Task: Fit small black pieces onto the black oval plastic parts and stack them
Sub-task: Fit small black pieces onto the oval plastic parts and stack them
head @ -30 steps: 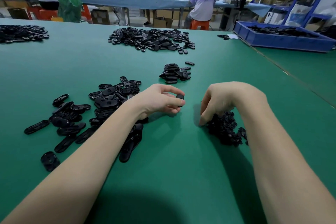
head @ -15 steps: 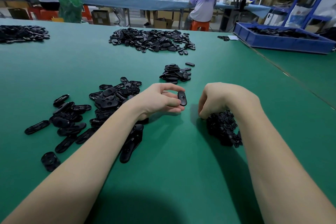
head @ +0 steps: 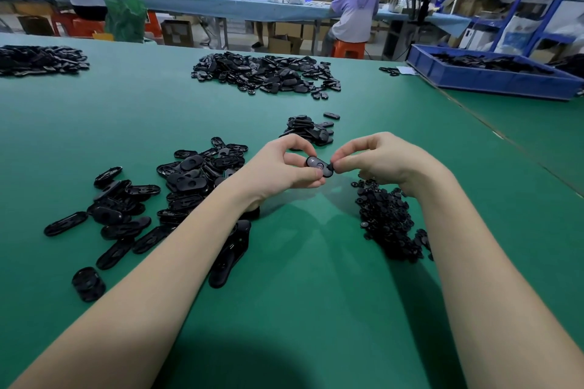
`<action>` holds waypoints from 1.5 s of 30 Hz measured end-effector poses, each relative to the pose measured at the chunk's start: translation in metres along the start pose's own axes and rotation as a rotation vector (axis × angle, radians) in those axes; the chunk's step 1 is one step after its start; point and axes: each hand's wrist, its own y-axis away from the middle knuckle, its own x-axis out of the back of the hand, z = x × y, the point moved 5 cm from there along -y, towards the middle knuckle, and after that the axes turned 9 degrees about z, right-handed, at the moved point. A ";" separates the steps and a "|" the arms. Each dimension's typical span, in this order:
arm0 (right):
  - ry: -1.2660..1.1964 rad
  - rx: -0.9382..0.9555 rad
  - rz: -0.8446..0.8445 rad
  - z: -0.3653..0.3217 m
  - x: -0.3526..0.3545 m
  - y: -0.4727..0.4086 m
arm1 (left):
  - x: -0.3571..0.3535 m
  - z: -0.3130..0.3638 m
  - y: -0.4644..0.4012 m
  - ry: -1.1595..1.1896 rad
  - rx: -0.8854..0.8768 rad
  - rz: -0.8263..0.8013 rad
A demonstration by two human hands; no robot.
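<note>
1. Workshop floor. Green work table (head: 300, 294) fills the foreground; behind it a long blue-covered bench (head: 202, 6) with three people at it, two seated on orange stools, one standing. Blue shelving at far right.
2. Far left edge of the table: a dark heap of oval parts (head: 38, 59), cut off by the frame.
3. Left of centre, near: loose scatter of black oval plastic parts (head: 151, 199), some lying flat, some overlapping. The left forearm crosses over its right edge.
4. Centre, far: large pile of oval parts (head: 268, 74). Nearer, just beyond the hands, a small stack of ovals (head: 308, 131).
5. Left hand (head: 278, 167): thumb and fingers curled, pinching one oval part (head: 318, 166) by its left end, held up off the table between both hands.
6. Right hand (head: 382, 159): fingertips drawn narrow, pinching at the right end of that same oval. A small black bit shows at the fingertips; cannot tell whether it is seated.
7. Under and just right of the right wrist: heap of small black pieces (head: 390, 224) on the table.
8. Far right: blue bin (head: 493, 79) holding more black parts, well apart from the hands.
</note>
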 end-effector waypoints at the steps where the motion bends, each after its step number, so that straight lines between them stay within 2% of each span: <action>1: -0.006 -0.001 0.004 0.000 0.000 0.000 | 0.000 0.000 0.000 -0.001 -0.004 -0.002; 15: -0.028 0.020 0.048 -0.003 -0.002 -0.001 | -0.003 0.000 0.000 0.016 0.003 -0.073; 24: -0.106 0.026 0.050 -0.004 -0.006 -0.002 | -0.001 0.005 0.001 0.004 -0.060 0.008; 34: -0.118 -0.007 0.082 0.001 -0.005 -0.005 | -0.005 0.008 0.004 -0.030 -0.096 0.023; 42: -0.194 -0.012 0.010 0.007 -0.006 -0.006 | -0.004 0.006 0.004 0.135 -0.008 -0.030; 45: -0.256 0.020 -0.025 0.007 -0.010 -0.004 | -0.005 0.005 0.002 0.181 0.029 0.004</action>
